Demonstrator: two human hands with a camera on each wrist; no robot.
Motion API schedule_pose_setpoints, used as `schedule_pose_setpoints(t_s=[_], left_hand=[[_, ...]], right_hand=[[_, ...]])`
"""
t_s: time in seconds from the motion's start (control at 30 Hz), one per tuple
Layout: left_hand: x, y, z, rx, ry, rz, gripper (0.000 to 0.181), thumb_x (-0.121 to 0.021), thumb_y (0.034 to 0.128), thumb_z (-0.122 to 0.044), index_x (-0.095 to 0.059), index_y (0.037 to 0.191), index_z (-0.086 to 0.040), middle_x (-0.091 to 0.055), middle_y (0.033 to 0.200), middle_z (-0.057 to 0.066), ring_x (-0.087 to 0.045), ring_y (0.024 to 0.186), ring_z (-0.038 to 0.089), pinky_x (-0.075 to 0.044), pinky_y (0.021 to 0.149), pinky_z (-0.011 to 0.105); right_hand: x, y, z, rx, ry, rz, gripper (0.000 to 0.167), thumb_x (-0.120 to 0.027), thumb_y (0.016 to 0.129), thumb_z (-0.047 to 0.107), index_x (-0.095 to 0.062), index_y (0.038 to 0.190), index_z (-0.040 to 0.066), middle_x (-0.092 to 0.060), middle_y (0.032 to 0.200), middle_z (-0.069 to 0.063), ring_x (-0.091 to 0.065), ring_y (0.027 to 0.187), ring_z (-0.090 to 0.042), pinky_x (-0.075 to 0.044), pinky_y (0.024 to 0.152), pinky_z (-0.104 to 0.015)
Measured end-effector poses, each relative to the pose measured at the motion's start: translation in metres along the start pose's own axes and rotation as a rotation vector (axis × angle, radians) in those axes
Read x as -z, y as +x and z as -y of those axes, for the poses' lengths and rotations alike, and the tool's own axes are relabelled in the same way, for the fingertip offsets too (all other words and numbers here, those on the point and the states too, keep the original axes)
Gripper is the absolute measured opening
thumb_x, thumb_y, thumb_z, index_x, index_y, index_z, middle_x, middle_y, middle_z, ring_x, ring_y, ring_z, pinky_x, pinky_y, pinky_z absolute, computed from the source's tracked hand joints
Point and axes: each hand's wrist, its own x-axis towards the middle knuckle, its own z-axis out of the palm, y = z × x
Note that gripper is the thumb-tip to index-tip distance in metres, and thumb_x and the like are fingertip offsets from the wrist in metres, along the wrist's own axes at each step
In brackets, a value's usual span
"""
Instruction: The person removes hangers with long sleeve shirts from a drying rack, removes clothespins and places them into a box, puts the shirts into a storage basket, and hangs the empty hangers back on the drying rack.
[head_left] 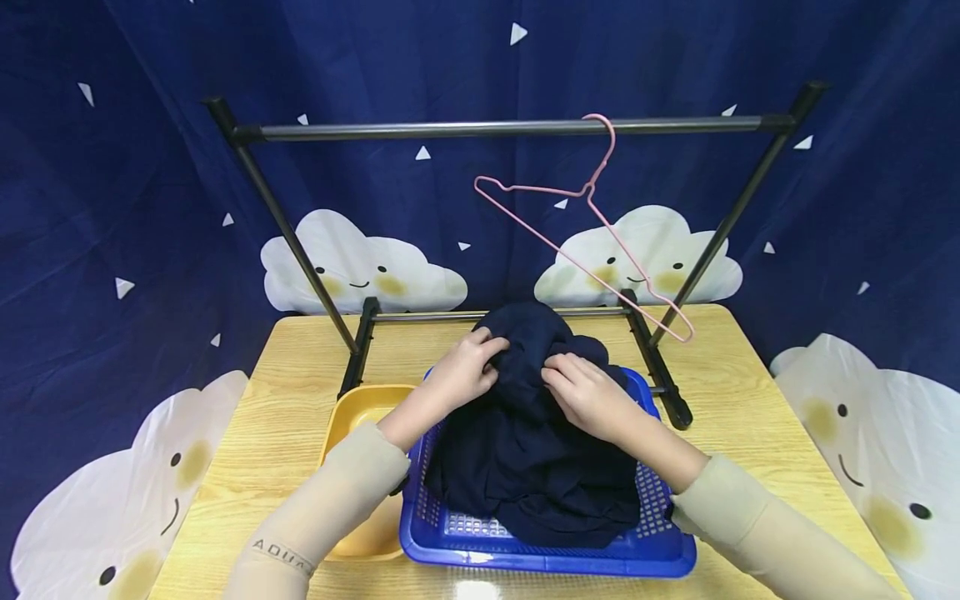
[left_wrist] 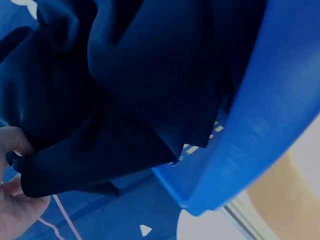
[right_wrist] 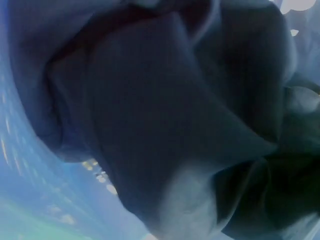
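A dark navy garment (head_left: 536, 467), its exact kind lost in the folds, is bunched up in a blue plastic basket (head_left: 547, 562), its top lifted above the far rim. My left hand (head_left: 467, 367) pinches the cloth at the upper left; the left wrist view shows the folded fabric (left_wrist: 95, 150) between thumb and fingers. On the other side my right hand (head_left: 588, 392) grips the garment with curled fingers. Folds of cloth (right_wrist: 165, 110) fill the right wrist view and no fingers show there.
Behind the basket stands a black metal rack (head_left: 435, 131) with a bare pink hanger (head_left: 555, 247) on its bar. A yellow basin (head_left: 367, 542) sits against the basket's left side, partly under my left arm. All stand on a wooden table (head_left: 255, 433) before a blue curtain (head_left: 420, 50).
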Motion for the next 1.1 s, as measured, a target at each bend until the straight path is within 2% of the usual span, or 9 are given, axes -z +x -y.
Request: schedule_pose_setpoints(t_s=[0.17, 0.3, 0.4, 0.53, 0.73, 0.9, 0.97, 1.1], left_hand=[[0.012, -0.010, -0.014, -0.042, 0.027, -0.013, 0.030, -0.061, 0.0689, 0.001, -0.064, 0.098, -0.008, -0.051, 0.079, 0.006, -0.049, 0.062, 0.017, -0.042, 0.058, 0.028], [0.018, -0.017, -0.024, -0.070, 0.001, 0.028, 0.029, -0.061, 0.0683, 0.000, -0.065, 0.096, -0.007, -0.051, 0.079, 0.005, -0.048, 0.059, 0.015, -0.040, 0.054, 0.024], [0.020, -0.022, -0.031, -0.070, -0.025, 0.105, 0.028, -0.060, 0.0688, 0.000, -0.065, 0.095, -0.007, -0.052, 0.080, 0.005, -0.049, 0.060, 0.014, -0.041, 0.056, 0.023], [0.018, -0.025, -0.036, -0.038, -0.034, 0.235, 0.026, -0.060, 0.0711, -0.003, -0.065, 0.096, -0.009, -0.056, 0.085, 0.005, -0.052, 0.065, 0.014, -0.045, 0.060, 0.026], [0.004, -0.026, -0.036, 0.010, -0.047, 0.413, 0.023, -0.061, 0.0726, -0.006, -0.064, 0.095, -0.010, -0.060, 0.088, 0.006, -0.053, 0.072, 0.015, -0.044, 0.063, 0.026], [-0.009, -0.024, -0.036, 0.071, -0.055, 0.539, 0.025, -0.064, 0.0726, -0.008, -0.065, 0.097, -0.011, -0.062, 0.086, 0.002, -0.052, 0.074, 0.013, -0.042, 0.064, 0.026], [-0.015, -0.024, -0.035, 0.087, -0.062, 0.585, 0.022, -0.064, 0.0719, -0.008, -0.066, 0.093, -0.012, -0.060, 0.080, 0.000, -0.050, 0.070, 0.013, -0.040, 0.061, 0.025], [-0.028, -0.021, -0.032, 0.123, -0.071, 0.679, 0.019, -0.065, 0.0713, -0.008, -0.065, 0.089, -0.013, -0.057, 0.076, -0.004, -0.049, 0.068, 0.011, -0.039, 0.060, 0.025]], right_hand=[[0.016, 0.001, 0.016, 0.022, 0.036, -0.024, 0.029, -0.035, 0.097, 0.015, -0.058, 0.090, -0.002, -0.055, 0.090, -0.012, -0.056, 0.079, -0.024, -0.049, 0.075, -0.037], [0.025, -0.002, 0.027, 0.019, 0.096, -0.001, 0.028, -0.038, 0.095, 0.016, -0.058, 0.089, -0.001, -0.055, 0.090, -0.011, -0.055, 0.078, -0.022, -0.048, 0.074, -0.033], [0.030, -0.005, 0.033, 0.000, 0.138, 0.023, 0.027, -0.038, 0.094, 0.018, -0.058, 0.088, 0.000, -0.055, 0.090, -0.009, -0.055, 0.079, -0.021, -0.048, 0.073, -0.031], [0.030, -0.010, 0.036, -0.029, 0.169, 0.038, 0.028, -0.038, 0.094, 0.020, -0.059, 0.087, 0.002, -0.055, 0.090, -0.007, -0.055, 0.078, -0.018, -0.048, 0.071, -0.029], [0.020, -0.025, 0.034, -0.072, 0.194, 0.077, 0.030, -0.038, 0.095, 0.023, -0.059, 0.087, 0.003, -0.055, 0.089, -0.006, -0.055, 0.078, -0.016, -0.048, 0.068, -0.028], [0.013, -0.035, 0.029, -0.146, 0.246, 0.174, 0.011, -0.059, 0.083, 0.010, -0.059, 0.091, 0.002, -0.055, 0.089, -0.005, -0.054, 0.074, -0.013, -0.048, 0.065, -0.027], [0.011, -0.037, 0.027, -0.186, 0.260, 0.238, 0.016, -0.064, 0.078, 0.007, -0.060, 0.093, 0.003, -0.055, 0.090, -0.004, -0.054, 0.073, -0.011, -0.048, 0.064, -0.026], [0.006, -0.042, 0.023, -0.264, 0.257, 0.371, 0.019, -0.065, 0.081, 0.011, -0.060, 0.098, 0.005, -0.056, 0.091, -0.003, -0.054, 0.073, -0.010, -0.048, 0.064, -0.026]])
